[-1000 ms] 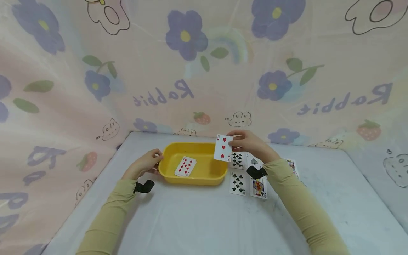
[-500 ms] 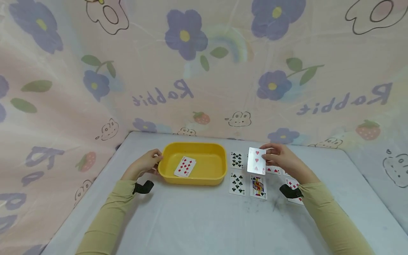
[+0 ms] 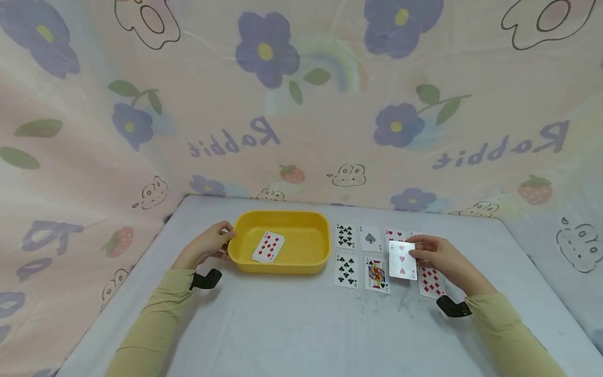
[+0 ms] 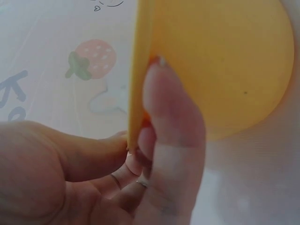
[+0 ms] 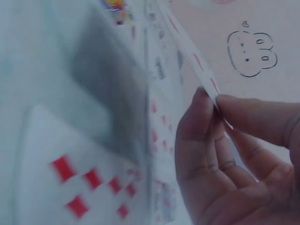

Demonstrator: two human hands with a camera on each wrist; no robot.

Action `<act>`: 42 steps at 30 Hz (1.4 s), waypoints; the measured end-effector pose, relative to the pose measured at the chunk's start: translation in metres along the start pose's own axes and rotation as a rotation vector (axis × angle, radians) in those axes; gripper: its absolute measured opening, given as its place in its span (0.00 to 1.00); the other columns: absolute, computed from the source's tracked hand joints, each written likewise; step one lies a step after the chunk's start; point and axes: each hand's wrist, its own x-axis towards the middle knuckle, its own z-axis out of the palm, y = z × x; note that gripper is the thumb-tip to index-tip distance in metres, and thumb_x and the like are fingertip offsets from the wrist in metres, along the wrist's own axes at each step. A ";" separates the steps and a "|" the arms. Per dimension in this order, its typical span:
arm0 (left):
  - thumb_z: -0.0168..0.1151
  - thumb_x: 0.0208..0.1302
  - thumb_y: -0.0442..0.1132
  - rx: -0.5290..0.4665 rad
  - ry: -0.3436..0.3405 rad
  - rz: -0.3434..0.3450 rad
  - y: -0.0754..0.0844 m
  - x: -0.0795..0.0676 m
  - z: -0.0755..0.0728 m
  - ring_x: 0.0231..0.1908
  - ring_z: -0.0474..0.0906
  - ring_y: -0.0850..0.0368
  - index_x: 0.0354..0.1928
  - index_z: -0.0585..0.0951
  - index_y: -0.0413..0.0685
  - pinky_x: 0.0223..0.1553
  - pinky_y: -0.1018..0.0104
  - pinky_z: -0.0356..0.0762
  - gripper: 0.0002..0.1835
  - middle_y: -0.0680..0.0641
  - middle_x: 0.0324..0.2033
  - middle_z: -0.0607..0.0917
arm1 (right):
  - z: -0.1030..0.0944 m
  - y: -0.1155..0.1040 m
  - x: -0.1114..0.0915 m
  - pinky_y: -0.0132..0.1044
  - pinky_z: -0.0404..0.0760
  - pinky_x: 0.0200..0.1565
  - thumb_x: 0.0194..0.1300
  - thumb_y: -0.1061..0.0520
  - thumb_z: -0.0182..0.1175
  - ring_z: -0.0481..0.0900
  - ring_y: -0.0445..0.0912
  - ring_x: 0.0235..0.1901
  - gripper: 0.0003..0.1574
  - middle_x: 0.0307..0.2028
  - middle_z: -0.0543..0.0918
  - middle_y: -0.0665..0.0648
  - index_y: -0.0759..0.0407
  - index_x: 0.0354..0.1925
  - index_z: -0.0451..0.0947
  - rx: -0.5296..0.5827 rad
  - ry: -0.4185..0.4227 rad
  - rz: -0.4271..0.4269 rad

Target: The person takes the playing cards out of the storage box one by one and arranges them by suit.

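Someone's right hand [image 3: 440,256] pinches the three of hearts [image 3: 402,260] by its right side, with the thumb and fingers closed together on it. The card is up off the white table [image 3: 292,324], face up, and its shadow falls on the table just under it. It is over a spot in the near row of cards. Just left of it lies a jack [image 3: 377,274], and left of that is a clubs card [image 3: 346,270]. To its right is a diamonds card [image 3: 431,283], partly under the hand.

On the far side is one more row. From left to right it has another clubs card [image 3: 345,236], the ace of spades [image 3: 370,239], a hearts card [image 3: 393,235], and one last card that is mostly hidden.

Left of all these sits a yellow tub [image 3: 306,243]. Its left rim is clamped in the left hand [image 3: 204,246], thumb on one side and fingers on the other. A card with red diamonds [image 3: 268,246] lies face up in the tub, left of the middle.

Both arms wear pale yellow sleeves [image 3: 155,324]. Behind the table hangs a pink cloth [image 3: 311,125] with purple flowers, strawberries and bunnies.
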 end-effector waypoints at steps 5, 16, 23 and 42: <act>0.42 0.77 0.38 0.009 0.007 -0.010 0.000 -0.001 -0.002 0.27 0.76 0.54 0.50 0.63 0.35 0.29 0.62 0.82 0.11 0.36 0.37 0.75 | 0.006 0.011 -0.005 0.38 0.81 0.40 0.66 0.59 0.61 0.78 0.48 0.37 0.30 0.41 0.78 0.60 0.70 0.61 0.65 -0.034 0.000 0.025; 0.42 0.76 0.38 0.016 0.012 -0.015 0.003 -0.003 -0.003 0.27 0.76 0.53 0.50 0.63 0.35 0.29 0.62 0.82 0.11 0.35 0.37 0.76 | 0.015 0.023 -0.006 0.38 0.82 0.36 0.64 0.58 0.64 0.82 0.50 0.34 0.29 0.40 0.80 0.61 0.70 0.58 0.68 -0.097 0.064 0.067; 0.42 0.77 0.38 0.029 0.009 -0.025 0.005 -0.003 0.000 0.27 0.75 0.53 0.50 0.63 0.35 0.30 0.62 0.82 0.11 0.35 0.37 0.75 | 0.018 0.021 -0.010 0.38 0.82 0.31 0.62 0.59 0.65 0.81 0.49 0.29 0.26 0.35 0.82 0.59 0.72 0.54 0.70 -0.176 0.100 0.047; 0.42 0.77 0.38 0.029 0.011 -0.018 0.004 -0.004 0.003 0.25 0.76 0.53 0.48 0.63 0.34 0.30 0.58 0.83 0.11 0.35 0.36 0.76 | 0.016 0.020 -0.015 0.37 0.79 0.27 0.60 0.60 0.66 0.77 0.46 0.27 0.21 0.34 0.79 0.57 0.69 0.49 0.75 -0.357 0.138 0.010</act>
